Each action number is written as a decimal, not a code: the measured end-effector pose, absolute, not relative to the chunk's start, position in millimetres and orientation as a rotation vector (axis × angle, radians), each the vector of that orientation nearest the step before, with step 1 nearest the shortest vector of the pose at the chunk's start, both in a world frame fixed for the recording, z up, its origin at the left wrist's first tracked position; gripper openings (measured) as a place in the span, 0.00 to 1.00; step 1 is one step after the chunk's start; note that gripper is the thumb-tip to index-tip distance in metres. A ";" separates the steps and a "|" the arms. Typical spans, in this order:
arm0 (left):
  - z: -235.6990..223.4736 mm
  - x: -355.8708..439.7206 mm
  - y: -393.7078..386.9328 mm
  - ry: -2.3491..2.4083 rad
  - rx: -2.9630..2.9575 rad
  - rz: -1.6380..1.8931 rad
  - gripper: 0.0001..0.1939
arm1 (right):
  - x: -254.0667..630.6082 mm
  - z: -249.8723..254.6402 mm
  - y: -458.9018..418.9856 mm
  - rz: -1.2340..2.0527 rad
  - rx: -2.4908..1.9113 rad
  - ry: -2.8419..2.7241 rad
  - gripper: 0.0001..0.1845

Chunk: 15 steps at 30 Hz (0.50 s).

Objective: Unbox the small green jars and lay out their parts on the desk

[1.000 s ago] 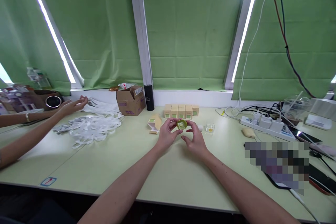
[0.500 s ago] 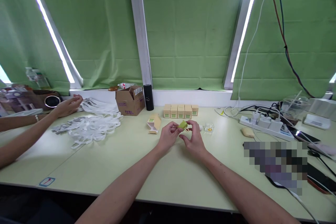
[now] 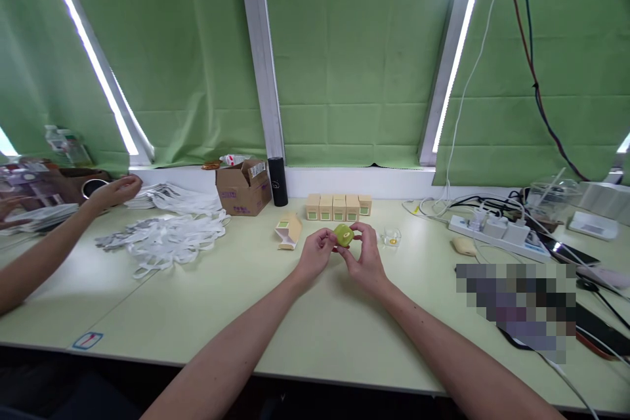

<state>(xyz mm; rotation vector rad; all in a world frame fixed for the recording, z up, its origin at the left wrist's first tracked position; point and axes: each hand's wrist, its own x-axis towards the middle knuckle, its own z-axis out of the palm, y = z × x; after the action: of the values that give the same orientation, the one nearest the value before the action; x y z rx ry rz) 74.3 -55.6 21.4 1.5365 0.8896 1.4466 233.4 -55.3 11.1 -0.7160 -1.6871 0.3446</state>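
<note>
**Green case pinched between both your hands above the table**

The front edge of the table (image 3: 319, 341) crosses beneath your forearms (image 3: 236, 344). From that edge, pale tabletop runs between them up to your hands, giving room to draw back toward yourself. To your right, a pixelated patch (image 3: 514, 308) hides what lies there, with dark flat items beside it.

Your left hand (image 3: 315, 254) grips the green case (image 3: 344, 235) by its left side, fingertips narrowed on it; your right hand (image 3: 367, 259) pinches its right side. It is centred ahead of you, rounded face showing.

Just beyond, an open small box (image 3: 289, 231) stands left of your left hand and a clear container (image 3: 392, 237) right of your right. White straps (image 3: 172, 239) spread farther left, near a co-worker's hand (image 3: 117, 191); a cabled power strip (image 3: 502, 238) bounds the right.

Straight ahead, a row of small boxes (image 3: 338, 208) blocks forward reach. Behind, left, stand a cardboard box (image 3: 243, 190) and black cylinder (image 3: 278, 182), then green blinds (image 3: 364, 59).
</note>
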 end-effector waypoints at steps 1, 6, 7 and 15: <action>20.9 73.7 -54.9 0.898 1.549 1.458 0.27 | 233.7 11.7 -55.8 0.346 -0.714 -1.687 0.22; 20.9 70.8 -52.0 1.010 1.631 1.545 0.24 | 235.7 12.8 -56.4 0.367 -0.700 -1.686 0.22; 21.9 70.5 -52.1 1.033 1.654 1.567 0.22 | 236.1 12.8 -56.3 0.371 -0.697 -1.682 0.22; 34.9 71.6 -61.4 1.297 1.918 1.629 0.10 | 238.3 15.9 -57.4 0.392 -0.691 -1.656 0.22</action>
<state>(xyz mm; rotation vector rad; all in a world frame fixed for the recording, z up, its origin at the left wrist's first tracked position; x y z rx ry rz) 71.6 -61.4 34.9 1.9176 1.2965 1.6287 238.3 -57.4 15.9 -0.6914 -1.6562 0.3921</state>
